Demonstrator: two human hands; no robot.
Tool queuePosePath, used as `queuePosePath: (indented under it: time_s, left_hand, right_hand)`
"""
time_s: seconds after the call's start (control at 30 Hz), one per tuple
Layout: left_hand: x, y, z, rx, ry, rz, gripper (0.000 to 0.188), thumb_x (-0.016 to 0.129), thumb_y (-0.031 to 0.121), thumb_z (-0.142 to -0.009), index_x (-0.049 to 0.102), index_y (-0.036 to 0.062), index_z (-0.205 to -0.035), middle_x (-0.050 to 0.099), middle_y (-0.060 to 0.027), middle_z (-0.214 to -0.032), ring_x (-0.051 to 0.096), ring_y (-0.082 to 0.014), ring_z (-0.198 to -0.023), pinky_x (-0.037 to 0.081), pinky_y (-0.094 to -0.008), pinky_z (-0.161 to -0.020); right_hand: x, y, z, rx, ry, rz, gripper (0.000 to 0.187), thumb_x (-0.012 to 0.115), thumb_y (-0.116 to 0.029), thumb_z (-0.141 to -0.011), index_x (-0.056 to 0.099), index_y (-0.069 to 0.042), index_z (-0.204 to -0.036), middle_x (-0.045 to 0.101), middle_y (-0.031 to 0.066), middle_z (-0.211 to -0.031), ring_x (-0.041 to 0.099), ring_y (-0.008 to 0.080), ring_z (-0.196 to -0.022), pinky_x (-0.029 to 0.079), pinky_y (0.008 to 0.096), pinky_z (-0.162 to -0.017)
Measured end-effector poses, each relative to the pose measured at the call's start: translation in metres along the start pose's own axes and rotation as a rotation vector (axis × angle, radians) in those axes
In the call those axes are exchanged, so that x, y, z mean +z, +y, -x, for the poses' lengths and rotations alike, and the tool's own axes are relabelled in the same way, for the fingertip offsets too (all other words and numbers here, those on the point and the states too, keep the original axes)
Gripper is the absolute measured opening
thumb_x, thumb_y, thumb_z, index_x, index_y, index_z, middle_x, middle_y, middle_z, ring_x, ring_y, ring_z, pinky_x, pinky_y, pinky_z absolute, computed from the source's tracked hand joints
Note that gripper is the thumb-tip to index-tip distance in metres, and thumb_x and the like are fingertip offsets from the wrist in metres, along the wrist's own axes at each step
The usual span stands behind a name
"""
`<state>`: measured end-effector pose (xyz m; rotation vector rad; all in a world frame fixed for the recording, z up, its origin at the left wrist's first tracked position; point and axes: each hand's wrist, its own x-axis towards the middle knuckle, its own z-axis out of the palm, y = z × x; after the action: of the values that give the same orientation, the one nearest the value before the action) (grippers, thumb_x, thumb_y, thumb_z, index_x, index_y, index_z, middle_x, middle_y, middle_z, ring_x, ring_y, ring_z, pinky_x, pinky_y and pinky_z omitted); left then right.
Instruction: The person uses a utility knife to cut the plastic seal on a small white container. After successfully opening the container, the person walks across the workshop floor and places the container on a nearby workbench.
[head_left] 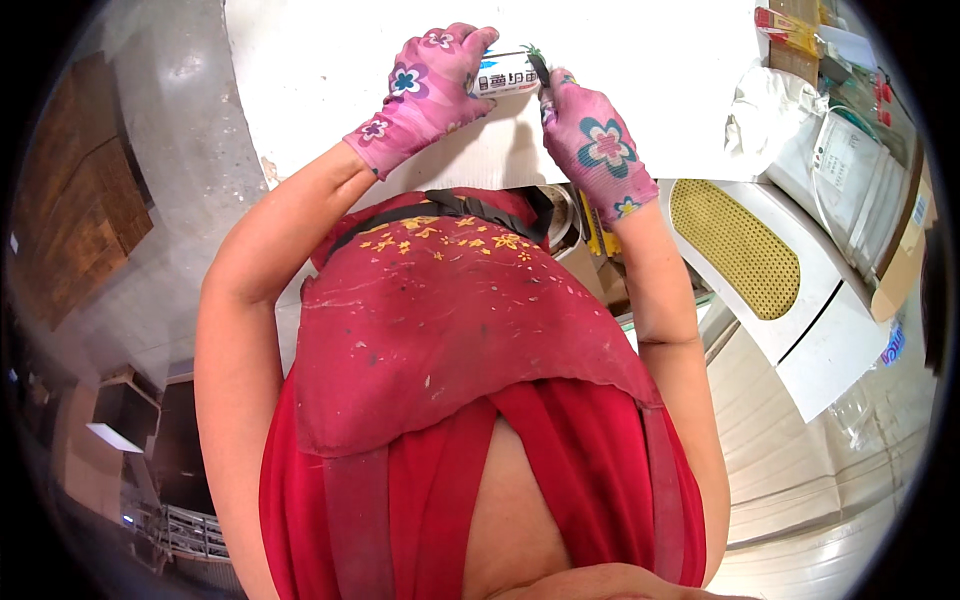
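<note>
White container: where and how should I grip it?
Probably the left end of the container, from the left, thumb near, fingers far, as the left hand does: it lies crosswise; the right hand with a dark tool crowds the other end.

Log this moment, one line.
left hand: gripping white printed container | right hand: holding slim black item, container's right end | white worktop below

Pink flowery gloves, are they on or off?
On: the pink gloves cover the left hand and the right hand, and bare forearms show below their cuffs.
</note>
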<state>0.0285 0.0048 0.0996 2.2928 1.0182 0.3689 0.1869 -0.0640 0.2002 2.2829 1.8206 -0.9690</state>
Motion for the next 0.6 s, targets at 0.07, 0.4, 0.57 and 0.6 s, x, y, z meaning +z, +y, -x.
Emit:
queuePosePath:
  time_s: [0.07,0.4,0.57,0.6]
  left_hand:
    - [0.001,0.001,0.002,-0.004,0.000,0.009,0.075,0.083,0.021,-0.058,0.050,0.0167,-0.125,0.059,-0.0067,-0.111,0.062,-0.0277,-0.094,0.052,-0.0390,-0.080]
    - [0.007,0.004,0.008,0.023,0.075,0.052,0.074,0.082,0.016,-0.059,0.049,0.0157,-0.125,0.058,-0.0067,-0.113,0.060,-0.0290,-0.100,0.051,-0.0396,-0.083]
    - [0.009,0.002,0.006,-0.004,0.046,0.033,0.075,0.082,0.017,-0.059,0.048,0.0159,-0.126,0.057,-0.0064,-0.117,0.060,-0.0287,-0.101,0.051,-0.0396,-0.084]
    - [0.010,0.002,0.006,-0.007,0.045,0.032,0.075,0.082,0.018,-0.059,0.048,0.0159,-0.126,0.057,-0.0062,-0.117,0.060,-0.0286,-0.101,0.051,-0.0395,-0.084]
  right_hand:
    - [-0.005,0.002,-0.001,-0.027,-0.043,-0.045,0.017,0.042,-0.008,-0.088,0.051,0.004,-0.096,0.061,0.0218,-0.072,0.062,0.0366,-0.069,0.050,0.0447,-0.063]
    - [-0.036,-0.017,-0.006,0.157,-0.325,-0.184,0.021,0.035,-0.005,-0.087,0.052,0.003,-0.096,0.058,0.0104,-0.063,0.057,0.0166,-0.052,0.047,0.0320,-0.049]
    - [-0.034,-0.015,-0.006,0.197,-0.299,-0.198,0.021,0.036,-0.006,-0.088,0.052,0.003,-0.097,0.058,0.0112,-0.064,0.058,0.0172,-0.052,0.048,0.0328,-0.051]
    - [-0.032,-0.012,-0.005,0.190,-0.283,-0.198,0.021,0.036,-0.006,-0.088,0.053,0.003,-0.098,0.058,0.0113,-0.064,0.058,0.0173,-0.053,0.048,0.0327,-0.051]
